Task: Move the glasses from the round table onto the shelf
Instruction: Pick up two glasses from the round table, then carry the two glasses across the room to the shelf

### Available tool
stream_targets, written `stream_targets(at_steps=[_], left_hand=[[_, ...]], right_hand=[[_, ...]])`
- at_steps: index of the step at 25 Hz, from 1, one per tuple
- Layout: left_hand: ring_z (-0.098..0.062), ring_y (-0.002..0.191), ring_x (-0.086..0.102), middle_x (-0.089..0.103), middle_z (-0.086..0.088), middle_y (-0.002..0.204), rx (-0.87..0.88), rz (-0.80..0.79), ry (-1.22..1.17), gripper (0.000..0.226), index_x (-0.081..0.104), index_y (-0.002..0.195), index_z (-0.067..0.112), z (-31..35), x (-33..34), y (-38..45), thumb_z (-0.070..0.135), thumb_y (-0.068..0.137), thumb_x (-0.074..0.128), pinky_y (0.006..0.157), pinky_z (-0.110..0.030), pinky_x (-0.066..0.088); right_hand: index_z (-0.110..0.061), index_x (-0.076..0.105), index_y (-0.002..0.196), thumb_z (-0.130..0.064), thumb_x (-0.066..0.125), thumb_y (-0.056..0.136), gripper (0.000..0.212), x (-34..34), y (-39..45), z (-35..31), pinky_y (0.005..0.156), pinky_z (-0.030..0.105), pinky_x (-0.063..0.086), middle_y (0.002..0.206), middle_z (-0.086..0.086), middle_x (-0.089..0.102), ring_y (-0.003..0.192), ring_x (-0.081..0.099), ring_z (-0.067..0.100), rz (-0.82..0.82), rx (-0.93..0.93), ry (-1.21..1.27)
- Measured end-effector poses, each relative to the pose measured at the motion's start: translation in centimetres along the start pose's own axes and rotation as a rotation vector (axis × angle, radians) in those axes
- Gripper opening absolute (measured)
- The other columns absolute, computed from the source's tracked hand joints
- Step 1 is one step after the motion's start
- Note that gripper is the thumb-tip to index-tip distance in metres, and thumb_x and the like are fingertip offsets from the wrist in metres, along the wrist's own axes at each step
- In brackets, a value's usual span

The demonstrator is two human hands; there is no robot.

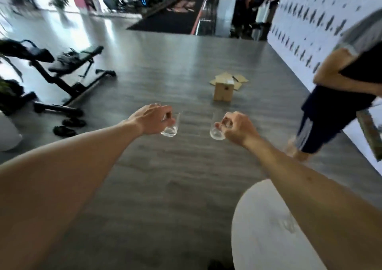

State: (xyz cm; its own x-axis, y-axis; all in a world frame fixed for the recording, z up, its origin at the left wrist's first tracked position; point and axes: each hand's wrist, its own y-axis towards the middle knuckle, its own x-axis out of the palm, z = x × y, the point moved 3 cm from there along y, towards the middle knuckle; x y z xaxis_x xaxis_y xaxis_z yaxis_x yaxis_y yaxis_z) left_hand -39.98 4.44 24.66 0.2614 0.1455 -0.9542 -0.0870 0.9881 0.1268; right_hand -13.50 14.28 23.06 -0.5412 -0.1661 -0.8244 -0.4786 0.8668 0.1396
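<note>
Left hand (154, 119) pinched on left glass (171, 127) near rim, held in air above floor. Right hand (237, 128) pinched likewise on right glass (217, 129). Glasses apart, no contact. Judged: light, rigid, slick, breakable; rim pinch weak, wall wrap safer. Round desk (266, 228) edge at 5 o'clock. Cardboard box (224, 91) at 12, bystander (339, 96) at 2, exercise bench (68, 77) at 10. Floor (165, 176) between open. Shelf not in view.

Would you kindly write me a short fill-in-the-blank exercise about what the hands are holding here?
1. The left hand holds a clear drinking ___.
2. The right hand holds ___ clear glass.
3. The white round table lies under the ___ forearm.
4. An open cardboard ___ sits on the grey floor.

Missing: glass; one; right; box
</note>
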Motion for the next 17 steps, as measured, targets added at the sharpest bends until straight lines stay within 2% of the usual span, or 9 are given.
stream_targets(at_steps=[3, 8, 13, 17], left_hand=[[-0.022, 0.086, 0.057, 0.064, 0.004, 0.094, -0.043, 0.047, -0.001, 0.017, 0.051, 0.081, 0.035, -2.5, -5.9, 2.1, 0.049, 0.090, 0.057, 0.073, -0.032, 0.039], [-0.020, 0.090, 0.056, 0.060, 0.006, 0.091, -0.139, 0.107, -0.038, 0.020, 0.054, 0.077, 0.033, -6.5, -10.6, 4.5, 0.047, 0.089, 0.061, 0.076, -0.030, 0.039], [-0.020, 0.089, 0.058, 0.060, 0.006, 0.089, -0.240, 0.145, -0.023, 0.023, 0.054, 0.072, 0.035, -13.0, -11.9, 7.6, 0.048, 0.087, 0.064, 0.075, -0.029, 0.041], [-0.018, 0.092, 0.059, 0.062, 0.006, 0.093, -0.351, 0.237, -0.003, 0.019, 0.060, 0.079, 0.032, -19.8, -14.5, 12.0, 0.049, 0.087, 0.065, 0.078, -0.029, 0.042]], right_hand=[[-0.026, 0.061, 0.079, -0.044, 0.069, 0.089, 0.022, -2.0, 4.7, -4.9, 0.077, 0.028, 0.043, 0.096, 0.003, 0.066, 0.092, 0.060, 0.023, 0.053, -0.020, 0.033], [-0.028, 0.059, 0.073, -0.044, 0.069, 0.089, 0.025, -2.9, 11.4, -11.1, 0.075, 0.026, 0.042, 0.077, -0.010, 0.060, 0.087, 0.063, 0.019, 0.026, -0.067, 0.022], [-0.020, 0.070, 0.090, -0.044, 0.069, 0.091, 0.024, 0.7, 19.3, -15.2, 0.074, 0.027, 0.043, 0.090, -0.003, 0.067, 0.088, 0.062, 0.017, -0.093, -0.152, 0.029], [-0.021, 0.071, 0.089, -0.043, 0.070, 0.090, 0.023, 4.2, 28.6, -19.0, 0.074, 0.028, 0.044, 0.084, -0.006, 0.065, 0.088, 0.062, 0.018, -0.134, -0.265, 0.020]])
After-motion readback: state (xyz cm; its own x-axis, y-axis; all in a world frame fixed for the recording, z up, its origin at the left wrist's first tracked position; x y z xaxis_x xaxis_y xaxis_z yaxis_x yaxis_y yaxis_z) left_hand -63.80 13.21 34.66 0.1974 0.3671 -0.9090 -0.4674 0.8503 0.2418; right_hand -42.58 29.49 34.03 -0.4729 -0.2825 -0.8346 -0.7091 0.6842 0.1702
